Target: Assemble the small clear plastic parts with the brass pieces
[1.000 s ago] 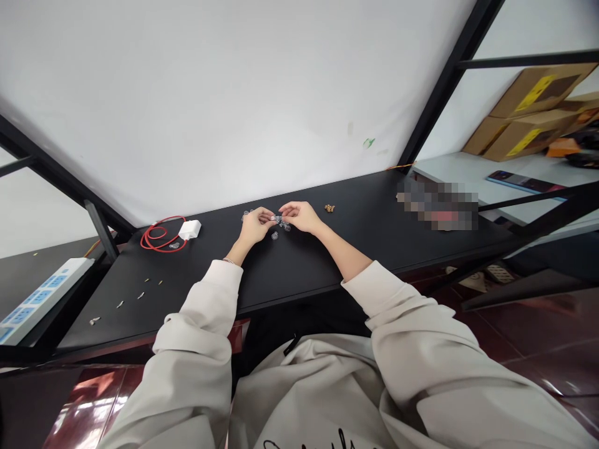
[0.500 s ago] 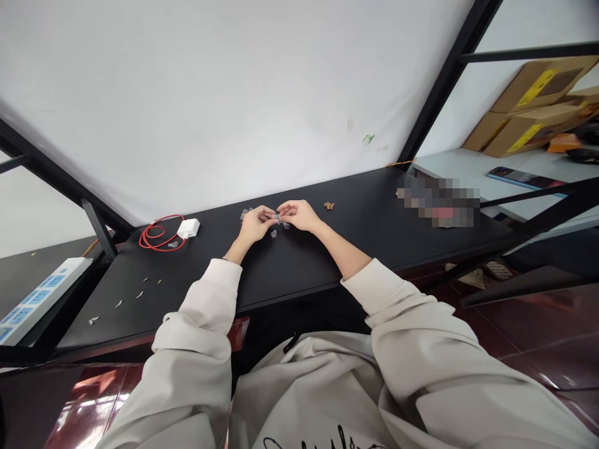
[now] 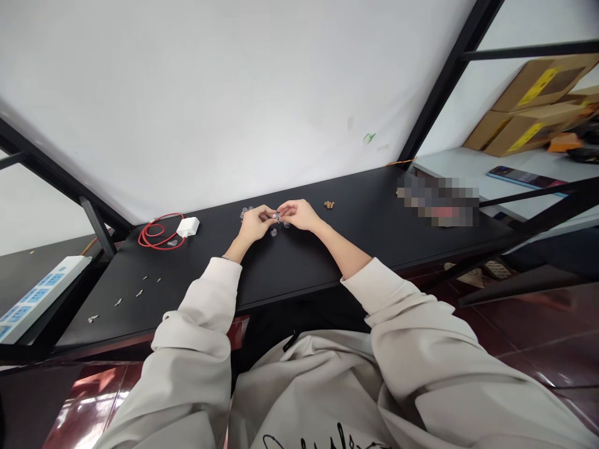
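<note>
My left hand (image 3: pixel 255 223) and my right hand (image 3: pixel 300 215) meet over the black table (image 3: pixel 290 268). Pinched between the fingertips of both is a small clear plastic piece (image 3: pixel 276 216), too small to make out its kind. Another clear piece (image 3: pixel 274 232) lies on the table just below the fingers, and one more (image 3: pixel 286 225) shows partly under my right hand. Behind my left hand sit several similar clear pieces (image 3: pixel 245 212), partly covered by it. A little heap of brass-coloured bits (image 3: pixel 329 204) lies to the right of my right hand.
A white charger (image 3: pixel 188 227) with a coiled red cable (image 3: pixel 148 234) lies at left. Several tiny metal parts (image 3: pixel 118 302) are scattered toward the near left corner. A power strip (image 3: pixel 37 299) is beyond the left frame. At right lies a pixelated item (image 3: pixel 440 202); cardboard boxes (image 3: pixel 533 118) stand farther off.
Both hands stay in nearly the same place, with the fingers shifting very slightly around the clear piece. The things on the table have not visibly moved.
</note>
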A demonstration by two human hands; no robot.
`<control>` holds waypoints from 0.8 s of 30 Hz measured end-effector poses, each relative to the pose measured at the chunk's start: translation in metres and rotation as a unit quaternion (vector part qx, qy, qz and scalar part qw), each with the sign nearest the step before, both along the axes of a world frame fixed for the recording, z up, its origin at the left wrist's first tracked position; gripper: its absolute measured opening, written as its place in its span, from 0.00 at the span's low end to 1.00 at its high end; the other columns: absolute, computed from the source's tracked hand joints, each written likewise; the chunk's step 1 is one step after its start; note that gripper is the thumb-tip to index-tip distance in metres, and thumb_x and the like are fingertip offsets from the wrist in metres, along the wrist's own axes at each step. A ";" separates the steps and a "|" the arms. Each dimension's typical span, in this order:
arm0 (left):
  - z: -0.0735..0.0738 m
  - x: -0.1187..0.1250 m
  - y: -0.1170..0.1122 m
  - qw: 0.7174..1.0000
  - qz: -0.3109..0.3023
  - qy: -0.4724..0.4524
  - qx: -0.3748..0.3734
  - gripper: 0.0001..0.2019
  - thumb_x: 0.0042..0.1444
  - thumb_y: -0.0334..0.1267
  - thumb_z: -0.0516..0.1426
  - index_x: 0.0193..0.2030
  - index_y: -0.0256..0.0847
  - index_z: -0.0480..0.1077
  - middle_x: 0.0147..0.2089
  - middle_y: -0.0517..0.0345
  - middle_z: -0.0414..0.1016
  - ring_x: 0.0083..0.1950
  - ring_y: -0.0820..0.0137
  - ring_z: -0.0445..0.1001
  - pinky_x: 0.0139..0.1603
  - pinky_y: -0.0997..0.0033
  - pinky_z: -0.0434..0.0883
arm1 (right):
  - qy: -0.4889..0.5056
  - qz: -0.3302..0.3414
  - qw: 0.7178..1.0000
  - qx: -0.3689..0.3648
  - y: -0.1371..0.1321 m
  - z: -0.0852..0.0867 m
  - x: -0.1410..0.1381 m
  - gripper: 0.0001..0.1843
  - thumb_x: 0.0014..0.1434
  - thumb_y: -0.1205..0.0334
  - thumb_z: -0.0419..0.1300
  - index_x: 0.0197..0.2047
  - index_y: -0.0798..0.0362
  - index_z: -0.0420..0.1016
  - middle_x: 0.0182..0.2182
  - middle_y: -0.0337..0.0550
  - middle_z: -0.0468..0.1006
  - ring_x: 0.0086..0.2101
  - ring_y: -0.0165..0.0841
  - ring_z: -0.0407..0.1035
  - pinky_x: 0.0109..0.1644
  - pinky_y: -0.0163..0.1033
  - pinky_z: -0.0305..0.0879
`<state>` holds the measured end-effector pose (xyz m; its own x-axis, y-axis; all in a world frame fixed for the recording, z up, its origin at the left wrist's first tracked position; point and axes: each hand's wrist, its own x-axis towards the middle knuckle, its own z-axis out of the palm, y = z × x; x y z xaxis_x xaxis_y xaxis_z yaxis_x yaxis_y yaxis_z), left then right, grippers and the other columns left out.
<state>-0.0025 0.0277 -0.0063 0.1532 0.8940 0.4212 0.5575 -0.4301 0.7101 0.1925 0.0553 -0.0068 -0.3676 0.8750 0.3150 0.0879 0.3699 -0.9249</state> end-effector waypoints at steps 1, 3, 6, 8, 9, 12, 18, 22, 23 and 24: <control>0.000 0.000 0.000 1.000 -0.001 0.003 0.001 0.08 0.50 0.38 0.68 0.38 0.43 0.78 0.39 0.55 0.83 0.35 0.67 0.78 0.40 0.65 0.75 | -0.003 0.001 1.000 -0.002 0.000 0.000 0.000 0.12 0.44 0.70 0.72 0.36 0.57 0.81 0.31 0.46 0.83 0.33 0.35 0.78 0.42 0.40 0.76; 0.000 0.000 0.000 1.000 -0.003 0.007 0.003 0.08 0.51 0.38 0.67 0.38 0.43 0.78 0.39 0.55 0.83 0.35 0.67 0.78 0.40 0.66 0.75 | -0.008 0.002 1.000 -0.006 0.000 0.000 0.000 0.13 0.43 0.70 0.72 0.35 0.57 0.81 0.31 0.46 0.83 0.33 0.35 0.78 0.42 0.40 0.76; -0.001 0.000 0.000 1.000 -0.006 0.014 0.006 0.08 0.51 0.37 0.67 0.39 0.43 0.79 0.37 0.56 0.82 0.33 0.68 0.77 0.38 0.66 0.74 | -0.010 0.007 1.000 -0.013 0.000 0.000 0.001 0.14 0.42 0.70 0.73 0.36 0.57 0.80 0.31 0.46 0.83 0.33 0.35 0.78 0.41 0.40 0.76; -0.001 0.000 0.001 1.000 -0.007 0.021 0.005 0.08 0.51 0.36 0.67 0.39 0.43 0.79 0.35 0.57 0.82 0.31 0.69 0.76 0.38 0.67 0.74 | -0.009 0.013 1.000 -0.021 0.001 0.000 0.001 0.15 0.42 0.72 0.72 0.36 0.57 0.80 0.31 0.45 0.83 0.32 0.34 0.77 0.40 0.40 0.75; -0.001 0.000 0.001 1.000 -0.008 0.024 0.004 0.08 0.51 0.36 0.66 0.40 0.43 0.80 0.35 0.57 0.82 0.31 0.69 0.76 0.38 0.67 0.74 | -0.008 0.016 0.999 -0.026 0.001 0.000 0.001 0.15 0.42 0.73 0.71 0.36 0.57 0.80 0.30 0.45 0.82 0.31 0.34 0.77 0.40 0.40 0.75; 0.000 0.000 0.000 1.000 -0.013 0.028 0.007 0.09 0.52 0.35 0.65 0.42 0.43 0.80 0.37 0.57 0.82 0.32 0.69 0.76 0.39 0.67 0.74 | 0.008 0.023 0.999 -0.047 0.000 0.001 0.000 0.16 0.41 0.75 0.71 0.36 0.58 0.79 0.28 0.44 0.82 0.29 0.32 0.76 0.37 0.38 0.74; 0.003 0.002 -0.003 0.999 -0.013 0.037 0.018 0.11 0.54 0.36 0.63 0.45 0.43 0.79 0.42 0.55 0.83 0.33 0.70 0.76 0.37 0.69 0.75 | 0.070 0.039 0.992 -0.099 -0.004 0.002 -0.002 0.18 0.40 0.73 0.75 0.37 0.58 0.79 0.27 0.42 0.81 0.27 0.31 0.75 0.35 0.38 0.75; 0.005 0.003 -0.006 0.999 -0.008 0.045 0.026 0.16 0.52 0.36 0.65 0.49 0.42 0.78 0.42 0.53 0.82 0.33 0.70 0.76 0.34 0.70 0.74 | 0.098 0.045 0.986 -0.128 -0.006 0.004 -0.002 0.19 0.40 0.72 0.76 0.37 0.57 0.79 0.27 0.42 0.81 0.26 0.31 0.75 0.35 0.37 0.76; 0.005 0.004 -0.006 0.999 -0.008 0.045 0.029 0.16 0.52 0.35 0.65 0.49 0.42 0.78 0.43 0.53 0.82 0.33 0.70 0.77 0.34 0.71 0.74 | 0.102 0.045 0.985 -0.134 -0.006 0.004 -0.002 0.19 0.40 0.72 0.76 0.37 0.57 0.79 0.27 0.42 0.81 0.26 0.31 0.75 0.35 0.37 0.76; 0.006 0.004 -0.006 0.998 -0.008 0.045 0.031 0.16 0.52 0.34 0.65 0.49 0.41 0.78 0.44 0.52 0.82 0.33 0.70 0.77 0.34 0.71 0.74 | 0.106 0.045 0.984 -0.138 -0.006 0.004 -0.003 0.19 0.40 0.72 0.75 0.37 0.57 0.79 0.27 0.42 0.81 0.26 0.31 0.75 0.35 0.37 0.76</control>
